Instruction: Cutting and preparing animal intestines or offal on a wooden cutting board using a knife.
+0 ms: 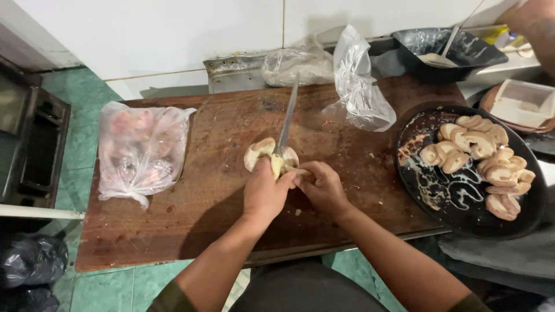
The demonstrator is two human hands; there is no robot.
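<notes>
Far left, a dark metal appliance [34,144] stands on the green tiled floor [75,173], with black plastic sacks [29,260] low in the corner. On the left end of the worn wooden board [191,214] lies a clear bag of pinkish meat pieces [139,150], well apart from the hands.

Mid-board: the left hand [263,193] is closed around the handle of a long knife [286,124], blade pointing away toward the wall. The blade sits over a pale curled piece of meat [263,150] at the board's centre, and looks to be touching it. The right hand [324,185], fingers curled together, pinches the near edge of that piece just beside the knife hand; the two hands touch.

Behind, against the white wall, a crumpled clear bag [295,63], and right of it an empty-looking clear bag [361,92] draped over the board's back edge.

Right: a round black tray [462,208], smeared with white liquid, holds a pile of pale cut pieces [485,156] on its far and right side. Behind it a black tub [451,52] with a utensil in it. Far right, a white box [523,101] and another person's arm [535,23] at the top corner.
</notes>
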